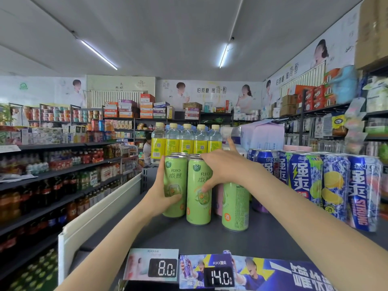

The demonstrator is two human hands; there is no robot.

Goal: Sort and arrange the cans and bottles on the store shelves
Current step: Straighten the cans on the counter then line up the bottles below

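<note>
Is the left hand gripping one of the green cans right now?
Yes, the left hand wraps around the leftmost green can standing on the shelf.

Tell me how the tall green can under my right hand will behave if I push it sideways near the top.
The tall green can is slim and stands upright on the dark grey shelf, so it would probably tip rather than slide. Its smooth round wall would likely roll once down. The right hand resting on top may steady it.

Glossy printed metal green cans (198, 190), shiny blue cans (305, 177), clear plastic bottles (185, 139) with glossy yellow labels, matt dark shelf top (210, 236), glossy paper price tags (152, 264) at 6 o'clock
</note>
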